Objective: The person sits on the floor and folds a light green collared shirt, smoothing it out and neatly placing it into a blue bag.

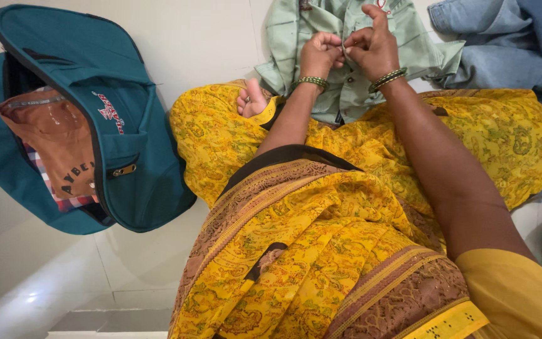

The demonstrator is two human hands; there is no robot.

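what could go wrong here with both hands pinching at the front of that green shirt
The left hand and right hand pinch the pale green shirt at one small spot, so a hard tug might strain the cloth there. The shirt overlaps the denim garment, which could drag along.

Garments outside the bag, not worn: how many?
2. Pale green shirt on the floor under both hands; blue denim garment at top right. More may be hidden.

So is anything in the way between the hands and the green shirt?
No. Both the left hand and the right hand are already pinching the front of the green shirt, with nothing visible between them and the cloth.
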